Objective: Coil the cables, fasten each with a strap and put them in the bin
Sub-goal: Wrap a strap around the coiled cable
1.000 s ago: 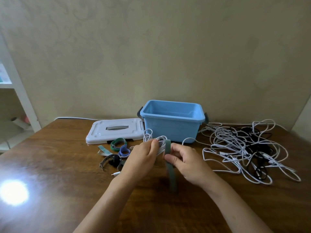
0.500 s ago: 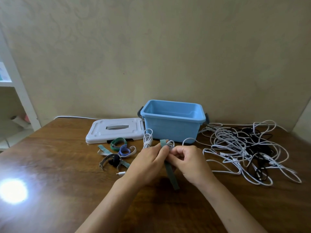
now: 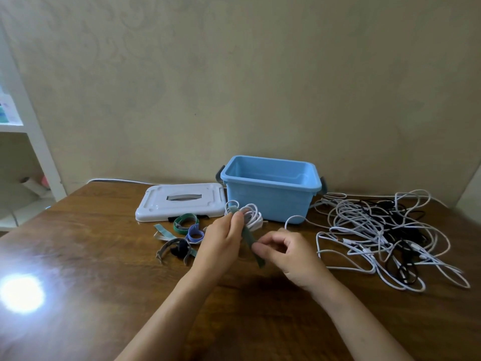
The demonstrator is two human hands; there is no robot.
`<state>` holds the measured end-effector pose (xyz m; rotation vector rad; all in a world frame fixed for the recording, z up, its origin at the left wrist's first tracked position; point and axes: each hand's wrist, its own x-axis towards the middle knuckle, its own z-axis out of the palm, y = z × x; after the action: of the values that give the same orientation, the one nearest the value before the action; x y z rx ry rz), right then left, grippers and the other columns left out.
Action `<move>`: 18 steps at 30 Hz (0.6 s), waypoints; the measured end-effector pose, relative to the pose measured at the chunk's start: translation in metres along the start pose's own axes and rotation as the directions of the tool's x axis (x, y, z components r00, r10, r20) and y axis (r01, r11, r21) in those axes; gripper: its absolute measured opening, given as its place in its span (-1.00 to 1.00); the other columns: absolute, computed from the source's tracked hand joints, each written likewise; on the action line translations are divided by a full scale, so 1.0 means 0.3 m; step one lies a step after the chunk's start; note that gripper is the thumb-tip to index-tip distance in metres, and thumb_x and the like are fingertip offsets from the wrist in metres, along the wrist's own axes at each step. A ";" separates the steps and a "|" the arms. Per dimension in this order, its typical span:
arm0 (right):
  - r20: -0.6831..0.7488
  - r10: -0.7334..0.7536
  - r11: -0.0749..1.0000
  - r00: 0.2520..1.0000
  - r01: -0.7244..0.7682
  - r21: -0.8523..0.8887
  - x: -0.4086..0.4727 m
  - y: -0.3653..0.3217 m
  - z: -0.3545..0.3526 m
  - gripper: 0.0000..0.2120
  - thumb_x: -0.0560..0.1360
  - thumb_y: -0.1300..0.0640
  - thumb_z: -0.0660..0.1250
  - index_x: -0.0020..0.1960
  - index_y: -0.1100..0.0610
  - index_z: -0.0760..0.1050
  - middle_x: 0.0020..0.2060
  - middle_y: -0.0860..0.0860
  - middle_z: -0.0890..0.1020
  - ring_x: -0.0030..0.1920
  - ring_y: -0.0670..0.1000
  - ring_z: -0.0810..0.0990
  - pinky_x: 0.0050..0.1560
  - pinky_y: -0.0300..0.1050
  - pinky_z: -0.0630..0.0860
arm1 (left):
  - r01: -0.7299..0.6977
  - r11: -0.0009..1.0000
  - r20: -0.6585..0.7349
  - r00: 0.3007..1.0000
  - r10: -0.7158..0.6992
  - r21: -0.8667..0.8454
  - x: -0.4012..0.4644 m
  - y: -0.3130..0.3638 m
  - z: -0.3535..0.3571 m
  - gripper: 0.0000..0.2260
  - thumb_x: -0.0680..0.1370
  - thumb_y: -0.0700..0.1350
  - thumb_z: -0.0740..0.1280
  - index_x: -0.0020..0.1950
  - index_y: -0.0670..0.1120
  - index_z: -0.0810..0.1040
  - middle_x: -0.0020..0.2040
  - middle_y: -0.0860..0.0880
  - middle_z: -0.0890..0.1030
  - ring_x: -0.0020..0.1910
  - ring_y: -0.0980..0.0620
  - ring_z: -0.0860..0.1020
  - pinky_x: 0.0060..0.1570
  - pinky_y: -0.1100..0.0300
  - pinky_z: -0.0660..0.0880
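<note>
The left hand [image 3: 221,243] grips a white coil [image 3: 250,214] with a green strap [image 3: 251,242] pinned on it, just before the bin [image 3: 270,199]. The right hand [image 3: 289,252] pinches the strap's loose tail. Light, springy cable wants to unwind, so hold it at the crossing; the limp strap is best pulled by its end. The tangle [image 3: 385,235] lies right

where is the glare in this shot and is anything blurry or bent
Head view: a blown-out white glare spot sits on the table at lower left; the right hand and the strap it pulls look slightly motion-smeared; the left hand on the coiled cable is sharper; the wide lens bows the shelf at the left edge.
</note>
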<state>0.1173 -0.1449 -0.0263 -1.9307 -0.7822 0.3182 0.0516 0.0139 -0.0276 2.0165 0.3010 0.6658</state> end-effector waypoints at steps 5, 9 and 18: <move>0.127 0.090 0.987 0.988 -0.106 0.118 -0.001 0.014 -0.018 -0.83 0.55 -0.07 0.40 -0.09 0.00 0.70 -0.28 -0.01 0.72 -0.23 -0.03 0.69 -0.13 -0.07 0.58 | -0.075 0.996 0.060 0.995 0.078 -0.051 -0.013 0.011 0.007 -0.63 0.71 0.01 0.13 -0.15 -0.14 0.55 -0.35 0.07 0.52 -0.33 0.12 0.46 -0.30 0.14 0.35; 0.152 0.133 0.931 0.979 -0.176 0.319 0.005 0.034 -0.046 -0.82 0.54 0.11 0.42 0.11 0.12 0.68 -0.03 0.07 0.77 0.04 0.07 0.75 0.16 0.04 0.63 | -0.130 0.990 0.180 0.974 0.139 -0.058 -0.026 0.032 0.003 -0.79 0.71 -0.02 0.14 -0.06 -0.03 0.46 -0.25 0.16 0.57 -0.29 0.14 0.49 -0.25 0.04 0.44; 0.270 0.132 0.735 0.954 -0.277 0.618 0.006 0.044 -0.134 -0.72 0.58 0.15 0.28 0.14 0.23 0.71 0.11 0.27 0.70 0.06 0.12 0.72 0.14 0.00 0.64 | -0.228 0.974 0.343 0.914 0.217 -0.007 -0.044 0.036 -0.003 -0.78 0.66 0.02 0.28 -0.16 -0.01 0.48 -0.25 0.11 0.60 -0.32 0.19 0.53 -0.35 0.23 0.42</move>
<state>0.1451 -0.1760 -0.0184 -1.3166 -0.4861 0.8319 0.0397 0.0030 -0.0223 2.1742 -0.1282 0.4359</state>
